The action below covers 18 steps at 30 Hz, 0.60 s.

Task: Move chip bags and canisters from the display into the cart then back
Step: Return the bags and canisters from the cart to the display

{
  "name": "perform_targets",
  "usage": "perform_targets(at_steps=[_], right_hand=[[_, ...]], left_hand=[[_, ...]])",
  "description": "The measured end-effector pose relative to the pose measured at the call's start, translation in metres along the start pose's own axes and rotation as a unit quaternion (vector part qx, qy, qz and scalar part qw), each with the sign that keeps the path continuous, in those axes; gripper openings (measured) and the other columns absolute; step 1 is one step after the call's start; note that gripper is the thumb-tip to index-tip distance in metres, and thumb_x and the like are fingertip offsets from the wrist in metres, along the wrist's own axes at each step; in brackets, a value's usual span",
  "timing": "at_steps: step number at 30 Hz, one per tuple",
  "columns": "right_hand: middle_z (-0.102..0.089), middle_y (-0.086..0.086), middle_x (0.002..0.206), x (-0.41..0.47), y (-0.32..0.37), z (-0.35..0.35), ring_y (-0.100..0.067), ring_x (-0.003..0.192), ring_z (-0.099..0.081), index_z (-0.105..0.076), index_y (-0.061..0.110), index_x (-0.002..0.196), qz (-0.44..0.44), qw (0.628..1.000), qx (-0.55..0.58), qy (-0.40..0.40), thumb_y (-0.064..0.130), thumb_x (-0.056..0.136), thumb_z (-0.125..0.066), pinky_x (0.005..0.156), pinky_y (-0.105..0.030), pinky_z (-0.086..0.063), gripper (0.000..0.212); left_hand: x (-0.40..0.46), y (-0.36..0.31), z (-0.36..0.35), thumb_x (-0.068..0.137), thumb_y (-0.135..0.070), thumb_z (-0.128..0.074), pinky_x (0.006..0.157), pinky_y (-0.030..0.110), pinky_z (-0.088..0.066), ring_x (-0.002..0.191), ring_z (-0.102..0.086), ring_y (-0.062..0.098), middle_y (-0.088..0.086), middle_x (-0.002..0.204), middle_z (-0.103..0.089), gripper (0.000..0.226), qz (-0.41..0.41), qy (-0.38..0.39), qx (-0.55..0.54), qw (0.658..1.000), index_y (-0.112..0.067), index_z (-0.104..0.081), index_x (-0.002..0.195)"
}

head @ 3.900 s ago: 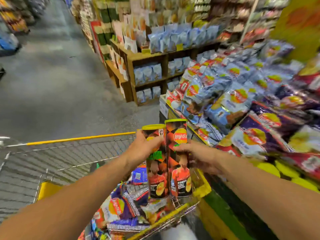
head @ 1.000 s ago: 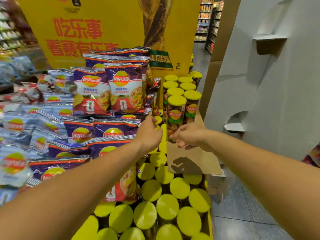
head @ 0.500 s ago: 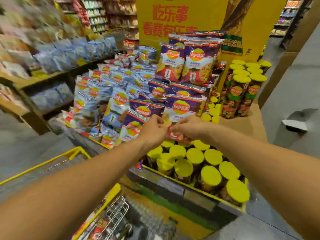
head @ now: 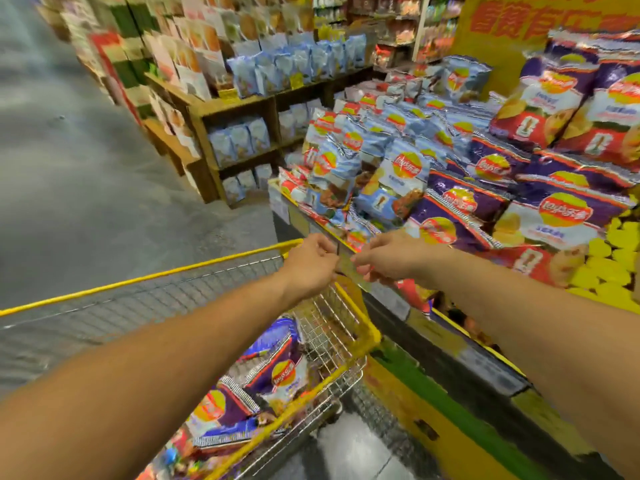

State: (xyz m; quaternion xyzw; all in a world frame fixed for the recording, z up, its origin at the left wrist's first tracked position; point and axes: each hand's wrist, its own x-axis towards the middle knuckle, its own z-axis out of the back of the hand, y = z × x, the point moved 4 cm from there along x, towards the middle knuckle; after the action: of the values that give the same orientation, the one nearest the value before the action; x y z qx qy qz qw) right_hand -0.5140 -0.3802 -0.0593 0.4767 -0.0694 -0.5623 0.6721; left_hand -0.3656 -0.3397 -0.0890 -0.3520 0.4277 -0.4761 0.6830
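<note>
Yellow-rimmed wire forms the cart (head: pixel 349 317), which stands hard against the left flank of the display (head: pixel 429 410). Inside the cart lie several chip bags (head: pixel 277 372), mostly purple with white lower panels, each carrying a round red-and-yellow Lay's-style logo; the lettering on them is too blurred to read.

The display holds more stock in bands. Pale blue bags (head: pixel 391 188) occupy the left slope, the nearest two standing upright at the front edge. Purple bags (head: pixel 554 216) fill the right side, stacked in overlapping rows, with the same round logo and a small trophy motif on red at the lower corner. Yellow canister lids (head: pixel 609 268) cluster at the far right edge. Behind them stands a yellow sign (head: pixel 495 39) with large red Chinese characters, partly cut off by the frame and not legible in full.

The left hand (head: pixel 310 265) and right hand (head: pixel 388 258) are held close together above the cart's far corner, fingers curled inward toward one another. A thin, pale, blurred item appears between the fingertips; I cannot tell what it is, nor whether either hand truly grips it.

Wooden shelving (head: pixel 242 109) behind the display carries light blue packets, their labels unreadable. The floor (head: pixel 86 174) is grey.
</note>
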Motion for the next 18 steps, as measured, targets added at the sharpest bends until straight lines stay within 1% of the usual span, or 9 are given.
perform_targets(at_steps=[2,4,7,9,11,13,14,16,18], right_hand=[[-0.063,-0.002,0.070,0.021,0.018,-0.036,-0.010,0.057,-0.059,-0.061,0.013,0.086,0.001,1.000,-0.009,0.028,0.026,0.095,-0.064,0.054,-0.020,-0.044,0.016],[-0.062,-0.001,0.067,0.039,0.032,-0.068,-0.007,0.052,-0.058,-0.063,0.012,0.087,0.001,0.999,-0.016,0.041,0.025,0.096,-0.063,0.050,-0.017,-0.043,0.016],[-0.060,0.000,0.064,0.065,0.048,-0.125,-0.006,0.052,-0.056,-0.062,0.012,0.085,0.004,0.996,-0.033,0.077,0.023,0.096,-0.063,0.052,-0.017,-0.044,0.016],[-0.061,0.001,0.062,0.083,0.053,-0.169,-0.010,0.058,-0.057,-0.061,0.011,0.081,0.002,0.993,-0.027,0.116,0.021,0.095,-0.063,0.062,-0.024,-0.047,0.018],[-0.060,0.007,0.052,0.099,0.049,-0.208,-0.011,0.058,-0.057,-0.061,0.012,0.077,-0.005,0.989,-0.031,0.148,0.019,0.095,-0.064,0.060,-0.025,-0.045,0.019],[-0.062,0.005,0.057,0.112,0.040,-0.238,-0.014,0.063,-0.059,-0.066,0.010,0.084,-0.011,0.983,-0.054,0.173,0.018,0.094,-0.064,0.057,-0.023,-0.042,0.013],[-0.063,0.002,0.064,0.119,0.035,-0.255,-0.015,0.065,-0.058,-0.068,0.009,0.088,-0.012,0.979,-0.081,0.189,0.018,0.093,-0.065,0.057,-0.023,-0.043,0.012],[-0.061,-0.003,0.071,0.133,0.018,-0.275,-0.017,0.066,-0.054,-0.069,0.008,0.091,-0.024,0.968,-0.140,0.208,0.021,0.091,-0.067,0.060,-0.024,-0.044,0.013],[-0.062,-0.009,0.090,0.147,-0.002,-0.288,-0.022,0.080,-0.058,-0.064,0.006,0.110,-0.051,0.951,-0.207,0.225,0.023,0.091,-0.070,0.073,-0.031,-0.050,0.026]], left_hand=[[0.004,0.033,0.036,0.092,0.000,-0.045,0.062,0.034,-0.045,0.061,-0.059,0.024,0.009,0.073,-0.057,0.018,0.020,-0.010,-0.001,1.000,-0.016,-0.049,0.088],[0.007,0.065,0.067,0.090,0.000,-0.044,0.059,0.032,-0.041,0.058,-0.056,0.024,0.008,0.068,-0.055,0.021,0.045,-0.015,0.000,0.999,-0.020,-0.046,0.083],[0.004,0.122,0.114,0.078,-0.013,-0.050,0.057,0.034,-0.041,0.062,-0.055,0.025,0.009,0.070,-0.056,0.010,0.090,-0.036,-0.010,0.995,-0.019,-0.047,0.085],[-0.003,0.165,0.141,0.084,-0.011,-0.053,0.059,0.035,-0.045,0.063,-0.056,0.024,0.009,0.074,-0.059,0.009,0.121,-0.051,0.011,0.991,-0.016,-0.051,0.091],[-0.012,0.202,0.161,0.092,-0.004,-0.051,0.054,0.027,-0.043,0.058,-0.054,0.022,0.007,0.072,-0.058,0.010,0.139,-0.061,0.037,0.988,-0.012,-0.053,0.098],[-0.018,0.230,0.171,0.093,-0.003,-0.053,0.051,0.024,-0.040,0.057,-0.052,0.021,0.005,0.069,-0.055,0.012,0.150,-0.061,0.040,0.986,-0.014,-0.052,0.098],[-0.020,0.248,0.176,0.092,-0.006,-0.057,0.055,0.027,-0.042,0.063,-0.054,0.021,0.004,0.072,-0.056,0.012,0.156,-0.056,0.055,0.985,-0.016,-0.052,0.097],[-0.025,0.279,0.181,0.088,-0.015,-0.068,0.067,0.028,-0.046,0.081,-0.060,0.020,0.002,0.089,-0.064,0.020,0.173,-0.020,0.123,0.977,-0.017,-0.055,0.104],[-0.028,0.317,0.177,0.084,-0.026,-0.075,0.084,0.024,-0.048,0.106,-0.060,0.019,0.005,0.119,-0.064,0.047,0.204,0.041,0.166,0.964,-0.012,-0.055,0.124]])
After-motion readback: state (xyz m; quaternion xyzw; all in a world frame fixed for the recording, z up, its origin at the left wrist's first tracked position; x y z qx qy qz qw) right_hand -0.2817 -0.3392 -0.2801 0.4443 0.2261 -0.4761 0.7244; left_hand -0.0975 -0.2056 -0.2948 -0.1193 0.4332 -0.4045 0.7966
